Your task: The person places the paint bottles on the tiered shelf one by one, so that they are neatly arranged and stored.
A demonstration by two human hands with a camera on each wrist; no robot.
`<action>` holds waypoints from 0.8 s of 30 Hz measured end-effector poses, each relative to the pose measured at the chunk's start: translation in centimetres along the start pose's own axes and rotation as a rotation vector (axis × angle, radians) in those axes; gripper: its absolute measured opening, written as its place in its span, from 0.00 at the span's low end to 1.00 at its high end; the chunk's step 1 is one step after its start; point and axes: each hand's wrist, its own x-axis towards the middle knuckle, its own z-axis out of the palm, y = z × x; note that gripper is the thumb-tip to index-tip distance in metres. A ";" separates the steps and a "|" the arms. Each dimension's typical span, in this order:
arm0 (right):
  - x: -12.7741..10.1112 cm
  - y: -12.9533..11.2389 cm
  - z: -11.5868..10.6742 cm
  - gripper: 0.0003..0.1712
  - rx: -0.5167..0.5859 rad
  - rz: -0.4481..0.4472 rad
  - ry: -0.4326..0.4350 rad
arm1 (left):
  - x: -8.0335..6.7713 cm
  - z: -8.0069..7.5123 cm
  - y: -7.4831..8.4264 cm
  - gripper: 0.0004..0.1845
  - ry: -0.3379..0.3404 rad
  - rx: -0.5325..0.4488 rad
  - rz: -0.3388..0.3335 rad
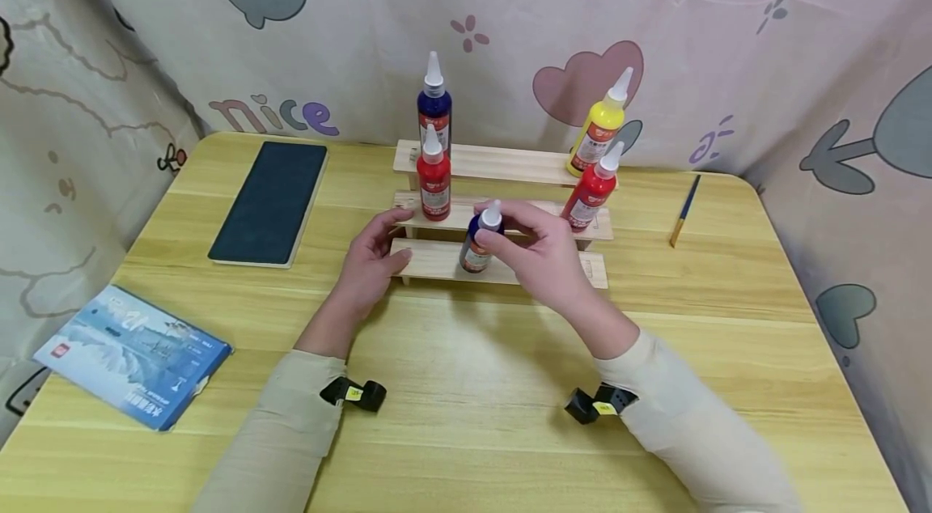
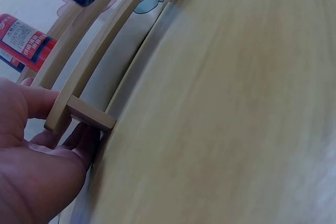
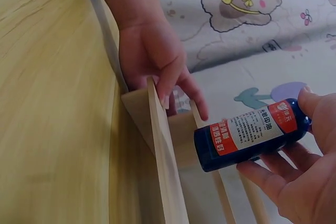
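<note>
A three-step wooden rack [image 1: 429, 260] stands mid-table. My right hand [image 1: 535, 250] grips a dark blue paint bottle [image 1: 476, 246] with a white nozzle, upright over the lowest step. In the right wrist view the bottle [image 3: 247, 137] lies between thumb and fingers of that hand [image 3: 294, 182]. My left hand [image 1: 367, 262] holds the rack's left end, thumb above and fingers below the lowest board [image 2: 86, 61]. On the rack stand a blue bottle [image 1: 434, 104] and a yellow bottle [image 1: 599, 129] on top, and two red bottles [image 1: 434, 177] [image 1: 591, 193] on the middle step.
A dark pad [image 1: 271, 201] lies at the back left of the yellow wooden table [image 1: 466, 383]. A blue booklet [image 1: 134, 355] sits near the front left edge. A thin brush [image 1: 684, 209] lies at the right. Printed cloth hangs behind and at both sides.
</note>
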 end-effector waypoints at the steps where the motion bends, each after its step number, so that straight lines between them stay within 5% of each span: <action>1: 0.1 0.0 0.3 0.15 -0.006 0.002 -0.001 | 0.0 0.0 0.0 0.30 0.000 0.000 0.001; 9: 1.3 0.3 2.1 0.15 -0.021 0.043 -0.016 | 0.0 0.0 0.0 0.30 0.006 0.008 -0.003; 24: 2.3 1.8 4.1 0.14 0.018 -0.060 -0.040 | 0.0 -0.1 0.0 0.29 0.000 0.020 -0.001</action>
